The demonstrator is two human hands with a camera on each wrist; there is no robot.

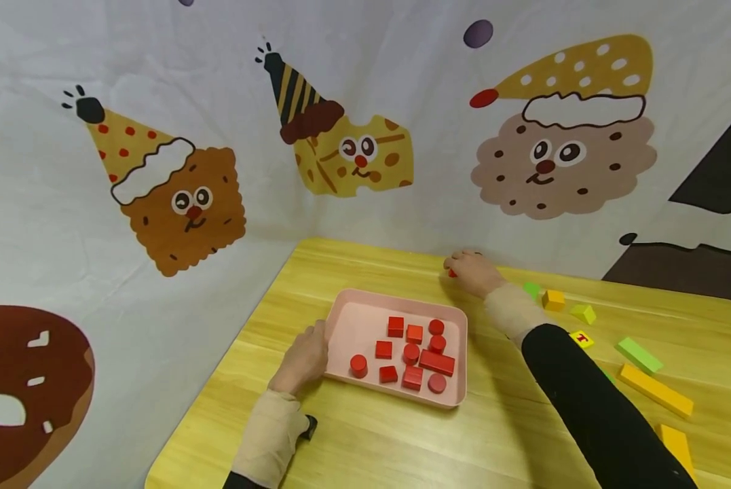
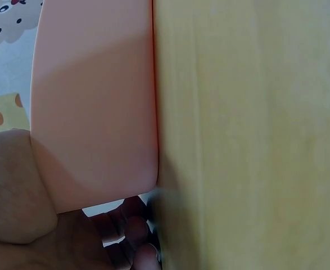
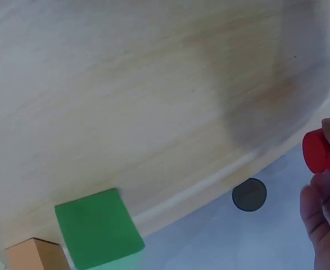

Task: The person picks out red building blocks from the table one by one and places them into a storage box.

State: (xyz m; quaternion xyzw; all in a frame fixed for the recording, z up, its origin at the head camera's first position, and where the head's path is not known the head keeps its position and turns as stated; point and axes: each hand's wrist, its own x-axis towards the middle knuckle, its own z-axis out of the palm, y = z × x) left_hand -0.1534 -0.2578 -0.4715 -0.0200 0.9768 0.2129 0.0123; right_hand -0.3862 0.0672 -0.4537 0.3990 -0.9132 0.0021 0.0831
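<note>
A shallow pink tray (image 1: 353, 322) sits on the wooden table with several red blocks in it, among them cubes, cylinders and a long red block (image 1: 436, 363). My left hand (image 1: 301, 356) holds the tray at its left end. In the left wrist view the thumb presses the side of the pink tray (image 2: 97, 112) and the other fingers curl below its corner. My right hand (image 1: 472, 272) is near the table's back edge, beyond the tray's far right corner. Between its thumb and fingers it pinches a red cylinder block (image 3: 316, 152).
Right of the tray lie a green block (image 1: 531, 290), an orange cube (image 1: 553, 300), a light green triangular block (image 1: 584, 313), a long green block (image 1: 639, 355) and a long orange block (image 1: 655, 389). A cartoon-printed white cloth (image 1: 438, 170) rises behind the table.
</note>
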